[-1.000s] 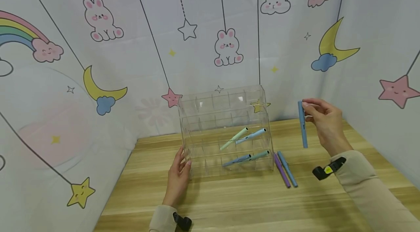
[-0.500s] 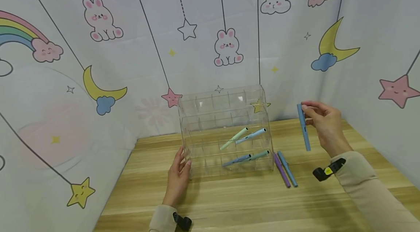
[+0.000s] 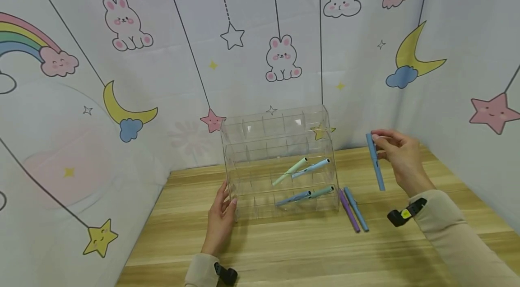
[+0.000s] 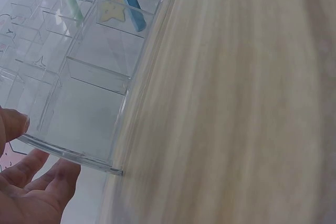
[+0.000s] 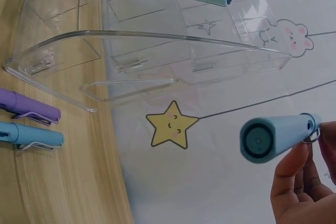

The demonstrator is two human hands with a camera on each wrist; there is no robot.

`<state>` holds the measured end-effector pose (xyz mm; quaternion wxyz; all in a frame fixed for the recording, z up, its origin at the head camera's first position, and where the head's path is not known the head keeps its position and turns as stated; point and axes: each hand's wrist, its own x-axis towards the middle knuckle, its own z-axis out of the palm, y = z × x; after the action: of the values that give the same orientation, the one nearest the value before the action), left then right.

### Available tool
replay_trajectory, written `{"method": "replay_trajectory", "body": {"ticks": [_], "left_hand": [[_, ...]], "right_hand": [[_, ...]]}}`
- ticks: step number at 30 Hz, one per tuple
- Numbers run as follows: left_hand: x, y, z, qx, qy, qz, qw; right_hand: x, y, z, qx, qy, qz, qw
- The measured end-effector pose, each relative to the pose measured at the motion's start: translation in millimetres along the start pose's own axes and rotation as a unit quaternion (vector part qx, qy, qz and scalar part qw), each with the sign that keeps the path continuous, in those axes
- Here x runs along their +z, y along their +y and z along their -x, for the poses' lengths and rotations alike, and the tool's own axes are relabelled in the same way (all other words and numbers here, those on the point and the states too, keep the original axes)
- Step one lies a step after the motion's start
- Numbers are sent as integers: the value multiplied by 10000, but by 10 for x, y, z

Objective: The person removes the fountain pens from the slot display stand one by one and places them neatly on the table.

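Note:
My left hand (image 3: 219,226) grips the left side panel of a clear acrylic pen rack (image 3: 252,148), its thumb on one face and fingers (image 4: 62,182) on the other. My right hand (image 3: 403,160) pinches a blue pen (image 3: 375,163) near its top end, above the table and right of the rack. The pen tilts slightly, lower end toward the right. In the right wrist view one round end of this pen (image 5: 260,140) faces the camera. Inside the rack's lower tiers lie a pale green pen (image 3: 290,171), a light blue pen (image 3: 310,168), a blue pen (image 3: 293,199) and a green pen (image 3: 322,192).
A purple pen (image 3: 350,211) and another blue pen (image 3: 356,210) lie side by side on the wooden table (image 3: 284,251), just right of the rack. Behind the rack hangs a white cloth (image 3: 243,79) printed with rabbits, stars and rainbows.
My right hand has come down a little, bringing the blue pen lower and tilting it slightly more. My left hand and the rack have stayed where they were.

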<state>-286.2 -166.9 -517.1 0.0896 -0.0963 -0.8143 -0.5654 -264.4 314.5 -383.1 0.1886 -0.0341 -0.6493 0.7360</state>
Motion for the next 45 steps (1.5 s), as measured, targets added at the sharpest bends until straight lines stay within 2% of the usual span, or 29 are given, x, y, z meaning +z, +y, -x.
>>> {"method": "replay_trajectory", "body": {"ticks": [14,23,37,45], "left_hand": [[-6,2,-5,51,-17,39,10000],[-4,-9,-13,86,-12,-17,10000],[-2,-9,-19,105,-25,-12,9999],[0,-10,-26,78,0,-13,10000]], "right_hand": [[-7,145,34,228,-135,304,9992],[-5,197,51,67,-168,453,9988],[-36,278,95,63,-238,211,9995],[-43,326,91,206,-211,284,9992]]}}
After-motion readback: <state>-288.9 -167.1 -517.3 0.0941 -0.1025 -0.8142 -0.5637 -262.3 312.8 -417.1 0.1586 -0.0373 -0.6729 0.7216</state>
